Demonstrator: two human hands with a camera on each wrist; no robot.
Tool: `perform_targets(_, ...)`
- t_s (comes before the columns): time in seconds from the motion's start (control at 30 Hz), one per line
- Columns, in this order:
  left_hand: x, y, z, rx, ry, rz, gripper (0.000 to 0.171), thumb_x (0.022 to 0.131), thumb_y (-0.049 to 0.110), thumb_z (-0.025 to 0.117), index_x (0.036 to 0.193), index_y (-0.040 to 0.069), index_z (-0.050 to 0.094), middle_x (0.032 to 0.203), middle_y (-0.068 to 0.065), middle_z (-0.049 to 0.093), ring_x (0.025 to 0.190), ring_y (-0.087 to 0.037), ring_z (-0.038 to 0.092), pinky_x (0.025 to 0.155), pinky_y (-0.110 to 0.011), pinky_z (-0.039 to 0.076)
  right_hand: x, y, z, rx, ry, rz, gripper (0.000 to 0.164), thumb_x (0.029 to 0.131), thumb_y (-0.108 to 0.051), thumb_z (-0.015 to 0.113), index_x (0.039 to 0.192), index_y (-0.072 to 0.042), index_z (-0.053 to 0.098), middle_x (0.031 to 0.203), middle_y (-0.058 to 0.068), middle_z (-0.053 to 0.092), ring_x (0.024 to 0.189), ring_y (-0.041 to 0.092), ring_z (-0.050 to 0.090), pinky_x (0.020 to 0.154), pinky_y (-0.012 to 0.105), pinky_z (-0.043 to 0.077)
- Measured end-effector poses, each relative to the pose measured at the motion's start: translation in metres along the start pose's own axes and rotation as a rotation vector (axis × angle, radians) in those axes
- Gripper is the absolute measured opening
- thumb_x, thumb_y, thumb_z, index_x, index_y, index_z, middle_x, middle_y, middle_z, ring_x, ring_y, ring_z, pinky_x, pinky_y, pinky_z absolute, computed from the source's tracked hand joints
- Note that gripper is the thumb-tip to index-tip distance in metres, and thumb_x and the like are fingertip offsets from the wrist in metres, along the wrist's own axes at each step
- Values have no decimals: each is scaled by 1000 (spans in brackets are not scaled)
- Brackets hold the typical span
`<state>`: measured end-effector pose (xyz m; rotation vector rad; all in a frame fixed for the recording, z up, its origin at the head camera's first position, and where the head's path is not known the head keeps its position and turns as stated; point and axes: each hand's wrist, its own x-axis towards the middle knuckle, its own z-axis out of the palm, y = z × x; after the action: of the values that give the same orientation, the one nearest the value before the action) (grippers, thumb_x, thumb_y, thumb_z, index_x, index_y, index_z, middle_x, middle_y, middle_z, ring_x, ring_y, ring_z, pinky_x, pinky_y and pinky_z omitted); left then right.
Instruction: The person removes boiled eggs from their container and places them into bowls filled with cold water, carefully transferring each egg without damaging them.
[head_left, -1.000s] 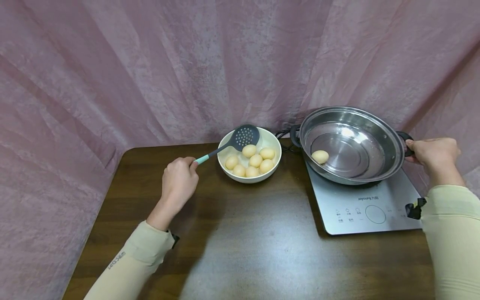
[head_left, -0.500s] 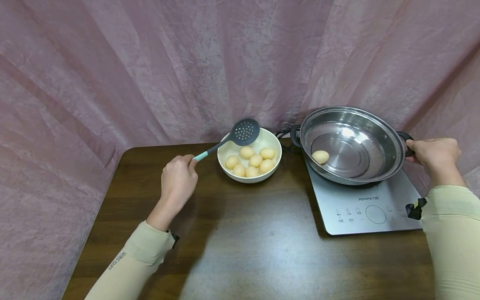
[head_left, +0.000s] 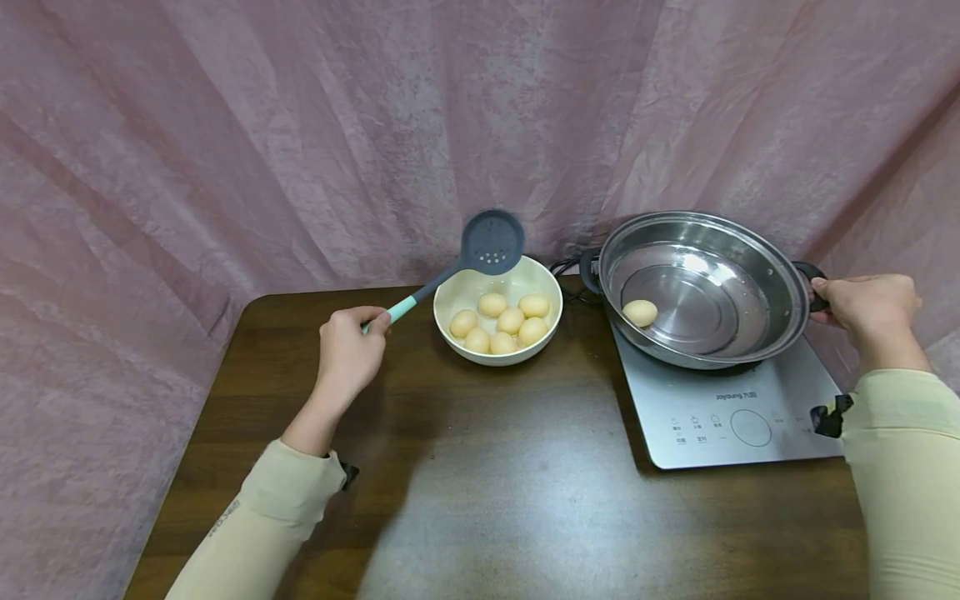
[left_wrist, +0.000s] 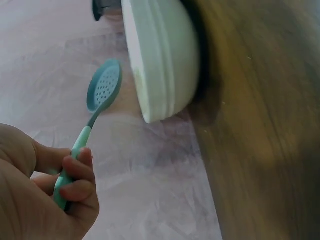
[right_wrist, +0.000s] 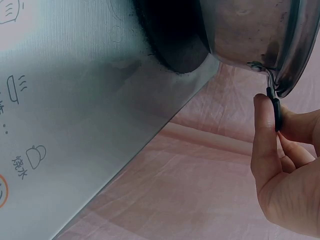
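My left hand (head_left: 351, 348) grips the mint-green handle of a grey slotted skimmer (head_left: 491, 240), its round perforated head raised above the back rim of a cream bowl (head_left: 463, 285). Nothing lies on the skimmer's head. Several pale peeled eggs (head_left: 510, 321) rest in the bowl. In the left wrist view, fingers and thumb wrap the skimmer handle (left_wrist: 81, 142). My right hand (head_left: 870, 312) holds the black side handle (right_wrist: 278, 112) of a steel pan (head_left: 697, 354). One egg (head_left: 640, 313) lies at the pan's left side; the pan tilts slightly toward that side.
The pan is over a silver induction cooker (head_left: 720, 433) with touch controls at its front. Black cords (head_left: 572, 271) run between bowl and pan. Behind the brown wooden table (head_left: 510, 500) hangs a pink curtain (head_left: 375, 133).
The skimmer's head has risen up and back out of the bowl, leaving an egg lying among the others. My left hand has turned slightly. My right hand and the pan stay put.
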<state>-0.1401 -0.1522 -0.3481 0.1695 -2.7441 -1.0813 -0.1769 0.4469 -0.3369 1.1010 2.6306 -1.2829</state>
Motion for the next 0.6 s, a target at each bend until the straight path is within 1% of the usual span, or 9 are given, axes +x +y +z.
perform_targets(0.13, 2, 9, -4, -100, -78, -69, 24, 93, 27, 56, 99, 11, 72, 85, -4, 71, 75, -18, 53, 62, -30, 41, 1, 0, 1, 5, 1, 2, 58, 90, -29, 58, 135, 5, 43, 45, -18, 45, 46, 0, 60, 54, 24, 54)
perform_targets(0.2, 3, 16, -5, -145, -112, -95, 25, 93, 28, 56, 101, 11, 71, 85, -4, 70, 75, -17, 51, 61, -29, 40, 2, 0, 1, 9, -1, 1, 58, 90, -29, 58, 135, 5, 43, 46, -18, 46, 46, 0, 60, 54, 24, 54)
perform_targets(0.27, 4, 25, -5, -186, -132, -104, 25, 93, 28, 56, 99, 10, 71, 83, -6, 68, 73, -17, 51, 60, -28, 40, 2, 0, 0, 9, -4, -2, 58, 90, -29, 58, 135, 5, 43, 47, -18, 46, 47, 0, 60, 54, 25, 54)
perform_targets(0.37, 4, 39, -4, -209, -127, -78, 23, 92, 28, 57, 95, 10, 72, 83, -8, 67, 69, -17, 52, 56, -27, 41, 4, 1, 0, 14, -10, 0, 59, 90, -29, 58, 135, 5, 43, 45, -18, 46, 47, 1, 61, 55, 25, 54)
perform_targets(0.43, 4, 49, -1, -215, -118, -45, 22, 92, 26, 58, 91, 10, 72, 85, -9, 68, 72, -17, 52, 59, -27, 41, 4, 1, 0, 20, -15, 5, 59, 90, -29, 58, 135, 6, 42, 43, -19, 46, 47, 1, 61, 55, 25, 55)
perform_targets(0.53, 4, 61, 5, -206, -109, 2, 20, 91, 24, 58, 89, 10, 73, 87, -6, 70, 79, -17, 52, 65, -28, 42, 4, 1, 0, 22, -15, 13, 60, 89, -29, 58, 135, 6, 42, 39, -19, 46, 46, 1, 61, 54, 25, 54)
perform_targets(0.6, 4, 68, 9, -200, -112, 21, 19, 91, 23, 58, 89, 11, 73, 86, -4, 69, 78, -17, 53, 65, -28, 42, 4, 0, 0, 17, -15, 7, 60, 89, -30, 58, 134, 6, 42, 38, -18, 47, 45, 1, 61, 53, 25, 54)
